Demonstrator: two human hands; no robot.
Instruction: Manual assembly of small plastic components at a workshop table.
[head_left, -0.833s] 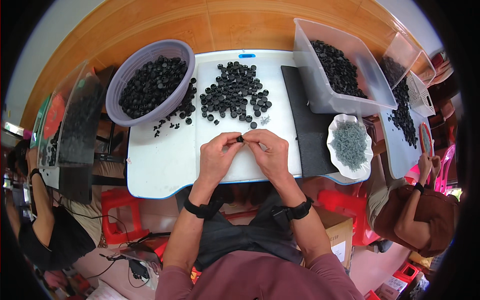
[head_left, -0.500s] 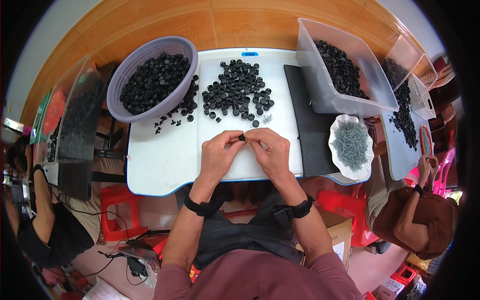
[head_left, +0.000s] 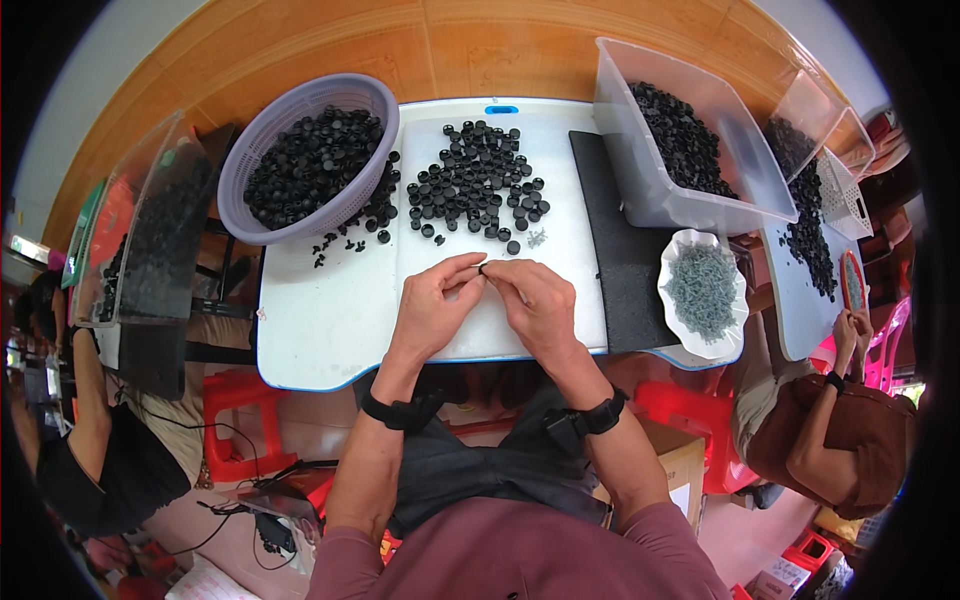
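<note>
In front of my chest, both hands meet over the white tabletop (head_left: 325, 330). My left hand (head_left: 436, 308) and my right hand (head_left: 541, 305) pinch a small black plastic part (head_left: 483, 268) between their fingertips, which hide most of it. Just beyond them lies a loose pile of round black plastic caps (head_left: 475, 190), some turned hollow side up. A few tiny grey pieces (head_left: 537, 238) sit at the pile's near right edge, too small to make out.
At the back left, a purple-grey basket (head_left: 228, 195) is heaped with black caps; small black bits (head_left: 325, 243) lie by it. On the right stand a clear bin (head_left: 690, 205) of black parts, a black mat (head_left: 625, 290) and a white scalloped bowl (head_left: 690, 345) of grey pieces. Co-workers sit either side.
Less of the black part shows between my fingertips, and my fingers have shifted slightly around it. The tabletop things stay in place, apart from a slight shift of the whole view.
</note>
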